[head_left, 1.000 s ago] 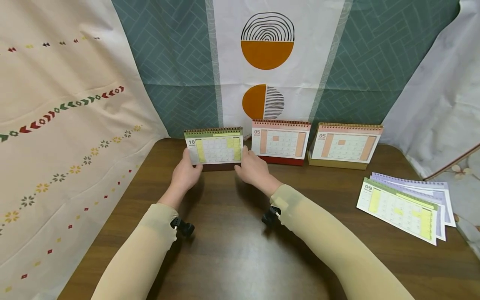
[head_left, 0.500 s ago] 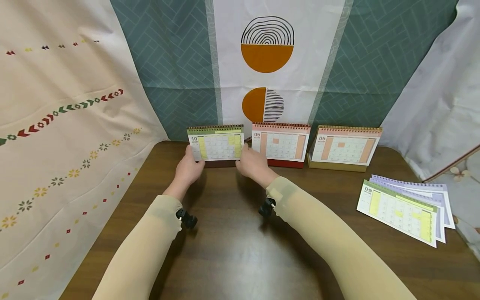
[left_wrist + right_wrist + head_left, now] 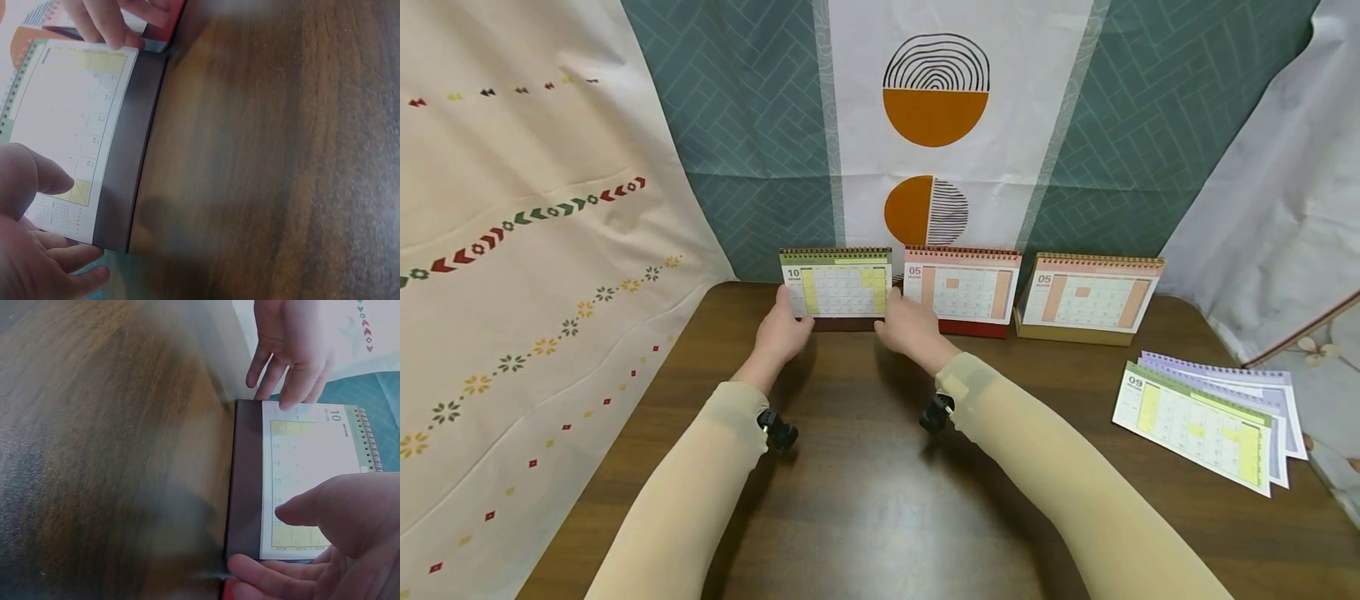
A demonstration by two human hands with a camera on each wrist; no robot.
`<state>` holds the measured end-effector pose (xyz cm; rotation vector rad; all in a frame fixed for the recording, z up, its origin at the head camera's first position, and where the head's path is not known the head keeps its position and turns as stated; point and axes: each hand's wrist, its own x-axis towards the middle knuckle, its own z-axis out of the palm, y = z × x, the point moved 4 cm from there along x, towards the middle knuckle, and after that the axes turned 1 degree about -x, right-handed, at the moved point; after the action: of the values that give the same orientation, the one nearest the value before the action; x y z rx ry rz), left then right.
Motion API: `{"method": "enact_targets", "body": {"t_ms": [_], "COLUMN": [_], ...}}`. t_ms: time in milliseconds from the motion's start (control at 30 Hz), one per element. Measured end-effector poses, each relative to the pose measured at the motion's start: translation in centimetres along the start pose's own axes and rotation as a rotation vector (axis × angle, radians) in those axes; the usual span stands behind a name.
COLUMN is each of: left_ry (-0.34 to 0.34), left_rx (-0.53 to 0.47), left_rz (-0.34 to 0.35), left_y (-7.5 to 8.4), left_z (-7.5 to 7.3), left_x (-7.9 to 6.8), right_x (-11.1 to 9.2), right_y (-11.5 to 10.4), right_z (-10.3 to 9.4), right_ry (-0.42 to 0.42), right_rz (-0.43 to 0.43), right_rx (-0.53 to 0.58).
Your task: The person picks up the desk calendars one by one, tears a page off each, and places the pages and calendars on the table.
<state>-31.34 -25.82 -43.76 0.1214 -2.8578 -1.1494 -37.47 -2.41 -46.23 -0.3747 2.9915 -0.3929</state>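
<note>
A desk calendar (image 3: pixel 837 293) with a green header, the number 10 and a dark brown base stands upright at the back of the table in the head view. My left hand (image 3: pixel 781 333) holds its left side, with the thumb over the front page and the fingers at the side edge. At the opposite side, my right hand (image 3: pixel 912 327) grips it likewise, the thumb (image 3: pixel 300 509) lying across the page in the right wrist view. Just right of that hand is a pink-headed calendar (image 3: pixel 966 292) on a red base, partly covered by the fingers.
Another pink-headed calendar (image 3: pixel 1086 300) on a gold base stands further right. Fanned on the table's right side lie a green-headed calendar page (image 3: pixel 1195 429) marked 09 and purple-headed pages (image 3: pixel 1262 385). Patterned cloth (image 3: pixel 760 125) hangs behind the wooden table (image 3: pixel 857 500).
Both hands have shifted the green-headed calendar slightly right and back, bringing it closer to the red-based one. The other calendars and the loose pages have stayed put.
</note>
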Motion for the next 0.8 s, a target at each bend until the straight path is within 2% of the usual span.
{"method": "enact_targets", "body": {"t_ms": [300, 800], "left_ry": [-0.016, -0.04], "left_rx": [-0.021, -0.023], "left_rz": [-0.006, -0.011], "left_y": [0.4, 0.6], "left_z": [0.1, 0.4], "left_x": [0.0, 0.0], "right_x": [-1.0, -2.5], "right_y": [0.0, -0.3], "right_z": [-0.5, -1.2], "right_ry": [0.015, 0.038], "right_rz": [0.017, 0.032], "right_rx": [0.054, 0.011]}}
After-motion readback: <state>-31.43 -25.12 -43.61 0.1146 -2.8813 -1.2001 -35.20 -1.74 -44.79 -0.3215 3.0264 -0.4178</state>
